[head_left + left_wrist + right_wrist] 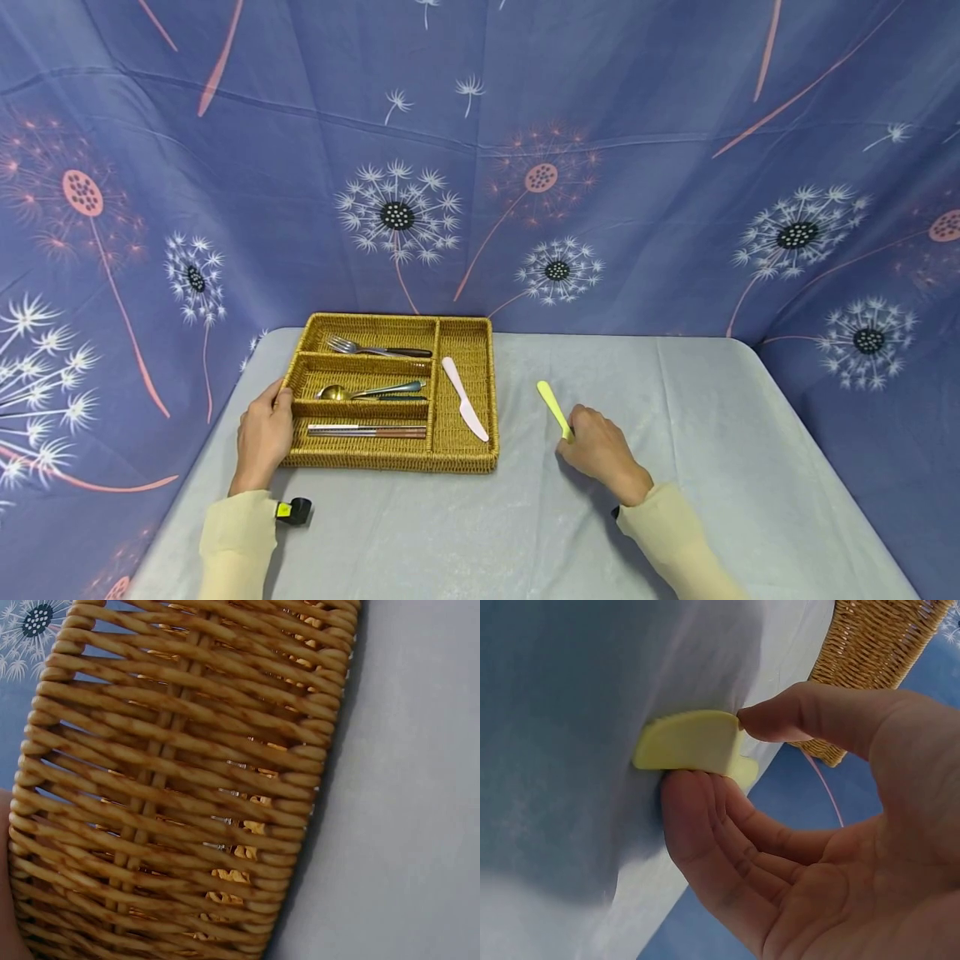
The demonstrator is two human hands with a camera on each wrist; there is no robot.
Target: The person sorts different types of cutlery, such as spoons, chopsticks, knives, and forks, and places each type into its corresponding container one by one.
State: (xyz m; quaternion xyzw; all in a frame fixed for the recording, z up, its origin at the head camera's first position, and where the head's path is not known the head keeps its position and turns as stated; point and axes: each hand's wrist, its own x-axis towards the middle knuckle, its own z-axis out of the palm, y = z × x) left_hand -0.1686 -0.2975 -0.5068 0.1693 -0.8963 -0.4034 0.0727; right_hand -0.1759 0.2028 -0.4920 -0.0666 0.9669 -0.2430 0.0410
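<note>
A wicker cutlery tray [459,460] sits on the grey tablecloth, with a fork [375,348], a spoon [367,391], chopsticks [366,431] and a pink knife [465,409] in its compartments. My left hand [264,433] holds the tray's left rim; in the left wrist view only the woven tray wall [180,787] shows. Right of the tray, my right hand [596,450] pinches the handle end of a yellow knife [553,408] lying on the cloth. In the right wrist view, thumb and fingers [727,825] close on the yellow knife [690,742].
The table [675,500] is covered with a grey cloth and backed by a blue dandelion-print curtain [480,167]. A small black and yellow wrist device [294,510] shows by my left sleeve.
</note>
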